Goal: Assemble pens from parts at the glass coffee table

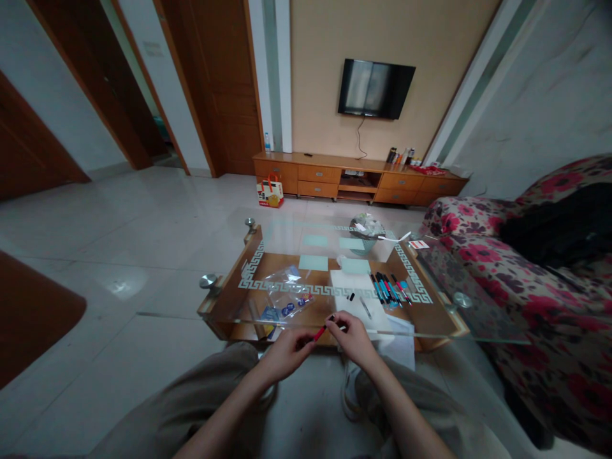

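Both of my hands meet over the near edge of a glass coffee table [444, 331]. My left hand [285, 350] grips the body of a red pen [322, 329]. My right hand [352, 335] pinches the pen's dark tip end; what its fingers hold there is too small to make out. Just beyond my hands lies a white sheet of paper [356, 290] with a small black cap [350, 296] and a thin pen part [366, 308] on it. Several coloured pens [389, 288] lie in a row to the right of the sheet.
A clear plastic bag [282, 296] with small blue items lies at the table's left. A basket [366, 231] stands at the far end. A floral sofa [535, 280] runs along the right. A TV cabinet [358, 178] and a gift bag [270, 191] stand by the far wall.
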Demonstrator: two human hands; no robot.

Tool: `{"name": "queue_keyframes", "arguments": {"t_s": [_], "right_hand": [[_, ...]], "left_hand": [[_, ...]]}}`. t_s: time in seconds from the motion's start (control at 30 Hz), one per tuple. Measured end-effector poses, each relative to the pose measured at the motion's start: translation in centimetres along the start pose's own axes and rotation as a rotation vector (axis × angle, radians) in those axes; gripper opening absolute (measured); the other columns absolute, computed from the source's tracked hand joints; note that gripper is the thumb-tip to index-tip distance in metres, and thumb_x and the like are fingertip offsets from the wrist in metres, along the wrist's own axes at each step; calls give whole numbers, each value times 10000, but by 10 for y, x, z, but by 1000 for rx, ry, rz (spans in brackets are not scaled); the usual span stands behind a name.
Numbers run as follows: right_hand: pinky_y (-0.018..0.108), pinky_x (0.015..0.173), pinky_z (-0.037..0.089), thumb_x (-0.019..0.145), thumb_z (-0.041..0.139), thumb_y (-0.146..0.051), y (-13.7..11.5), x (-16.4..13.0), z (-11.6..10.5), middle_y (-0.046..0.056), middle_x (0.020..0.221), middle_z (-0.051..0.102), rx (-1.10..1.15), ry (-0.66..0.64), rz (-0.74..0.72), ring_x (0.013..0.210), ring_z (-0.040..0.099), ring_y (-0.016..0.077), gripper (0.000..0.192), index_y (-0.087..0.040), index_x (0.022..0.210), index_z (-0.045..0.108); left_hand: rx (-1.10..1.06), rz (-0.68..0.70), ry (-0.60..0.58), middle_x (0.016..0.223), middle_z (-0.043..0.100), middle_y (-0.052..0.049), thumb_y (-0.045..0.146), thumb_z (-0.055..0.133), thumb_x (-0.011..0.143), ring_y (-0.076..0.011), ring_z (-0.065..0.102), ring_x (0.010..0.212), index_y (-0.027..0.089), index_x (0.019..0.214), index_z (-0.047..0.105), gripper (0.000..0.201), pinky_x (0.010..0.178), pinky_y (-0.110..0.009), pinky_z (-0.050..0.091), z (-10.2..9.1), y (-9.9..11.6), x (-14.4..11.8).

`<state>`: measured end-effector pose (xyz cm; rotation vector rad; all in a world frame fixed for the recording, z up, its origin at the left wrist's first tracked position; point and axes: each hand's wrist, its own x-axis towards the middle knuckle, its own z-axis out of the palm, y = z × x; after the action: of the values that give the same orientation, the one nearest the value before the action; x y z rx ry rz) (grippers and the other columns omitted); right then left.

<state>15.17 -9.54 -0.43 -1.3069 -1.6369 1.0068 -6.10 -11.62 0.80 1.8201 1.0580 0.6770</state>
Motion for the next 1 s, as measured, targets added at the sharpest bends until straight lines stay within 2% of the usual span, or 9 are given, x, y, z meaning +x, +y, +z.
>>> {"name": "queue_keyframes", "arguments": {"t_s": [0.13, 0.27, 0.5, 0.73, 1.0], "right_hand": [[278, 672, 489, 899, 593, -402, 3, 0, 1, 51, 897, 711, 27, -12, 13, 793, 651, 188, 244, -182, 900, 698], [277, 668, 493, 896, 594, -408, 6, 0, 3, 45, 907, 705, 33, 0, 33, 787, 642, 183, 248, -180, 944, 680], [293, 692, 508, 885, 610, -357, 8, -4, 6, 58, 943, 696, -51, 3, 50, 757, 633, 169, 210, -176, 978, 664], [293, 734, 531, 870, 618, -263, 10, -6, 4, 63, 1009, 668, -104, 7, 28, 804, 639, 161, 155, -189, 1000, 657], [298, 731, 535, 866, 623, -250, 9, -7, 3, 64, 1005, 649, -145, 10, 2, 779, 631, 158, 153, -185, 1001, 656]], "left_hand": [[9, -8, -2, 835, 721, -31, 349, 544, 929, -160, 593, 731, 170, 1032, 740, 285, 649, -231, 386, 2, -5, 0], [-7, -35, 48, 812, 709, -34, 366, 555, 921, -153, 582, 702, 160, 1019, 735, 291, 627, -224, 382, 4, -11, 2], [-25, -54, 118, 819, 711, -49, 419, 559, 919, -169, 619, 714, 158, 1011, 717, 318, 628, -229, 420, 3, -5, 2], [-27, -54, 109, 820, 717, -52, 447, 568, 909, -178, 635, 728, 163, 998, 718, 333, 625, -237, 430, 2, -6, 4], [-9, -45, 112, 804, 710, -50, 436, 566, 916, -171, 624, 711, 164, 971, 719, 317, 625, -238, 428, 3, -3, 4]]}}
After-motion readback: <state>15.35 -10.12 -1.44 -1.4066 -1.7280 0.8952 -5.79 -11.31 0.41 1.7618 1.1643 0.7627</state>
